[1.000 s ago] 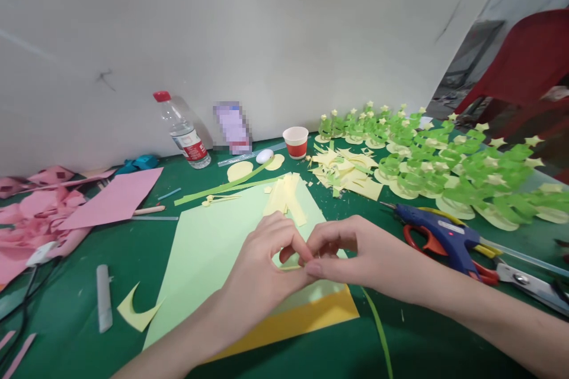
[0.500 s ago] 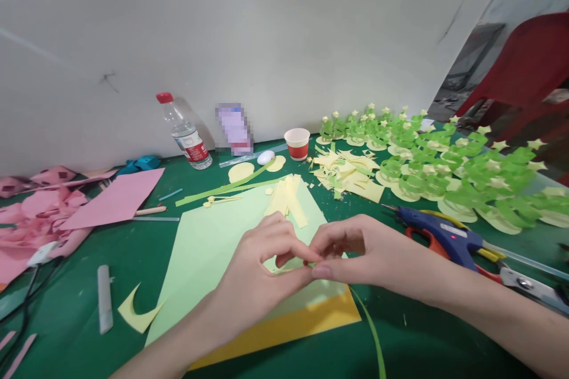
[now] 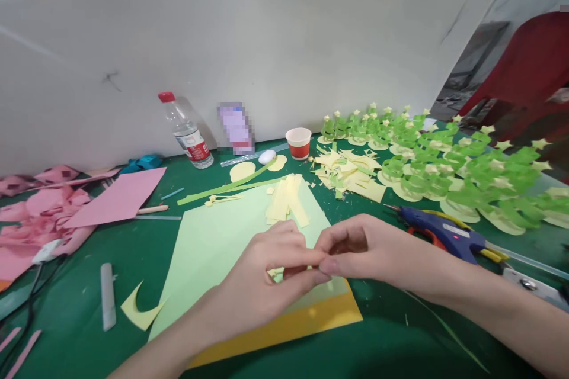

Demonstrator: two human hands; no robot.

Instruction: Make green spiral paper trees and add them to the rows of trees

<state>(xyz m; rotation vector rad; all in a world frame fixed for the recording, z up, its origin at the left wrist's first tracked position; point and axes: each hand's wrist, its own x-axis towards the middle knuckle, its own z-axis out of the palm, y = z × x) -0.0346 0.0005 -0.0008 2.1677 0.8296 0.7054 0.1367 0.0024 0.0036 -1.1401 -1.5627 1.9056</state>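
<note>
My left hand [image 3: 271, 272] and my right hand [image 3: 360, 249] meet above a pale green sheet [image 3: 208, 249], their thumbs and fingertips pinched together. A thin green paper strip [image 3: 448, 328] emerges from under my right forearm and trails toward the lower right. Its other end is hidden between the fingertips of both hands. Beneath the green sheet, a yellow-orange sheet [image 3: 275, 337] shows along the near edge. Pale yellow paper strips [image 3: 287, 201] lie on the green sheet, just beyond my left hand.
At right lie a blue glue gun [image 3: 444, 231] and scissors [image 3: 528, 284]. Behind them stand several green paper spirals with stars [image 3: 444, 160]. Yellow scraps [image 3: 349, 172], a paper cup [image 3: 299, 143], a bottle [image 3: 191, 139] and a phone [image 3: 236, 130] line the back. Pink paper [image 3: 118, 198] lies left.
The green strip's loose end has swung to the right and now passes beneath my right forearm. My left hand has shifted slightly right, with its fingers flatter against the right fingertips.
</note>
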